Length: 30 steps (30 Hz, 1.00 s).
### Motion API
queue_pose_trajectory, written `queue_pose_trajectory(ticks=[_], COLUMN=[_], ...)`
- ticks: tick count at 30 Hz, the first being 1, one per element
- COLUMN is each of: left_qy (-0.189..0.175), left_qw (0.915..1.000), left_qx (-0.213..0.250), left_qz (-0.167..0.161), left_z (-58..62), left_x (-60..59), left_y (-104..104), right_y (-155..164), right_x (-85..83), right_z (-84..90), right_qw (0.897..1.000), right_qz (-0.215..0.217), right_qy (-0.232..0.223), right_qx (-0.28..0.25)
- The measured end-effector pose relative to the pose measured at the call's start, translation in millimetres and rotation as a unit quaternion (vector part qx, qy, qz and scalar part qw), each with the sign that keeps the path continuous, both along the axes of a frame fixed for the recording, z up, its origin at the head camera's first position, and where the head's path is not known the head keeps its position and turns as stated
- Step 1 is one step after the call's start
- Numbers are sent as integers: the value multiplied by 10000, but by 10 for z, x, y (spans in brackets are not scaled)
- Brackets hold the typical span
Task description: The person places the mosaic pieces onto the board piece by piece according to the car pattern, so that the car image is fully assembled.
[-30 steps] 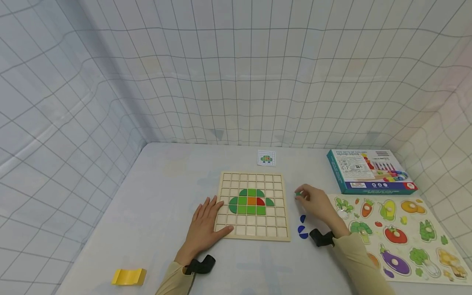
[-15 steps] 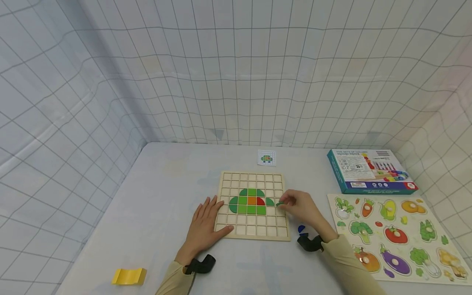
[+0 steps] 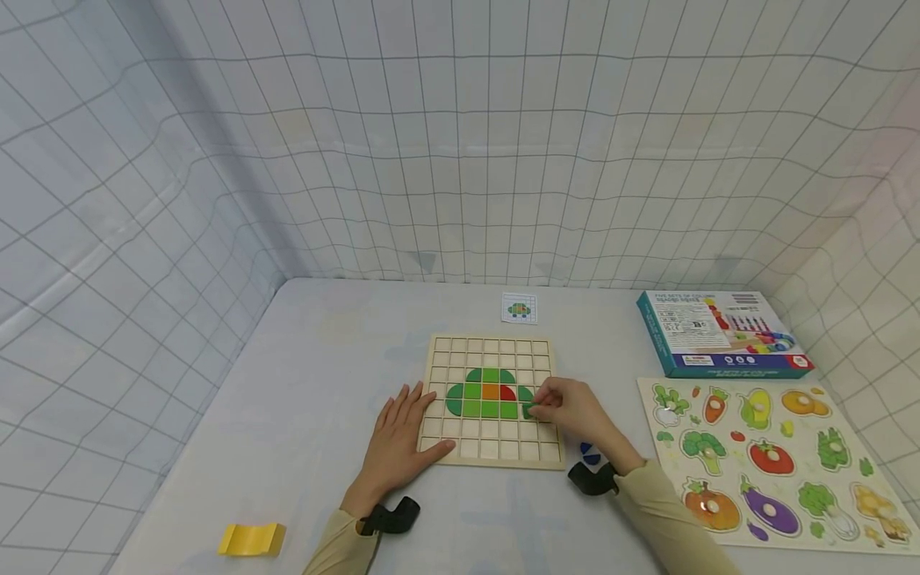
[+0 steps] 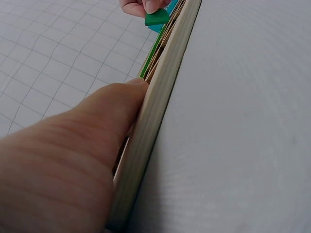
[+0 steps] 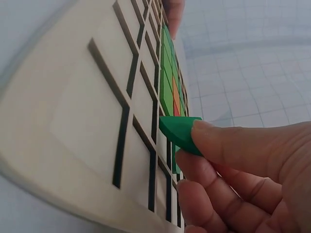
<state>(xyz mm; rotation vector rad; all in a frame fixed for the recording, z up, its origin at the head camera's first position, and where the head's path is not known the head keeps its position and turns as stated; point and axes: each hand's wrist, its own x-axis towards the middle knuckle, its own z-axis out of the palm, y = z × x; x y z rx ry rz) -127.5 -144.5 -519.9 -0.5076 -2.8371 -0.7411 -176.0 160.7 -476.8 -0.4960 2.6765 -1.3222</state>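
A wooden grid board (image 3: 492, 455) lies mid-table with a cluster of green tiles (image 3: 480, 399) plus an orange and a red one set in its cells. My right hand (image 3: 568, 407) pinches a small green quarter-round tile (image 5: 179, 132) between thumb and fingers, just over the board's right side beside the green cluster. The same tile (image 4: 156, 18) shows at the top of the left wrist view. My left hand (image 3: 398, 435) lies flat with straight fingers, pressing on the board's left edge (image 4: 160, 107).
Blue tile pieces (image 3: 589, 454) lie right of the board by my right wrist. A pattern card (image 3: 520, 308) sits behind the board. A teal box (image 3: 719, 331) and a vegetable puzzle (image 3: 776, 459) are at right; a yellow block (image 3: 251, 539) at front left.
My right hand carried the green tile leftward from the table beside the board to over the board's right cells. The left hand stayed still.
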Motion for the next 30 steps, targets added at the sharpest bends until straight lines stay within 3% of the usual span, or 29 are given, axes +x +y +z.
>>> queue_pose_trajectory(ticks=[21,30], left_qy=[-40,-12], left_qw=[10000,10000], left_qx=[24,31], left_qz=[-23,-38], left_z=[1,-1], left_x=[-4,-5], left_y=[-6,1], right_y=[-88,-80], right_x=[-47,-22], right_z=[7,-6], right_qw=[9988,9975], right_qz=[-207,-111], right_qy=[-128,19], right_qx=[429,701])
